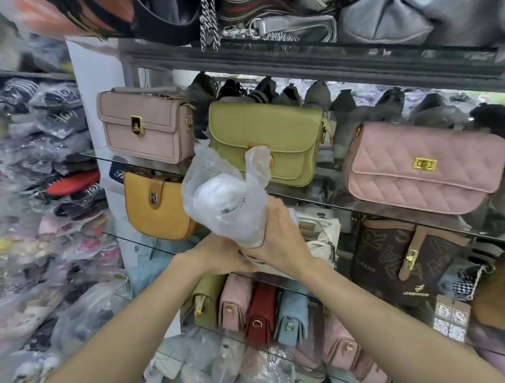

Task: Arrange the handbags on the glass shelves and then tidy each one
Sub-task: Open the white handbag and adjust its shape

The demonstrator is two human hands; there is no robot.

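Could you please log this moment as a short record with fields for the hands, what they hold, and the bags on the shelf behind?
left hand: grips the bottom of the bundle, fingers partly hidden
right hand: curled round the clear plastic bag of white stuffing
shelf in front: glass shelf with three bags upright
bags, left to right: beige bag, green bag, pink quilted bag
below left: mustard bag
lower shelf: small bags stood side by side, among them a red bag

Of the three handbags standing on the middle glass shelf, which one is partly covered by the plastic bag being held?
The olive-green handbag in the middle: the plastic bag overlaps its clasp; the other two are unobstructed.
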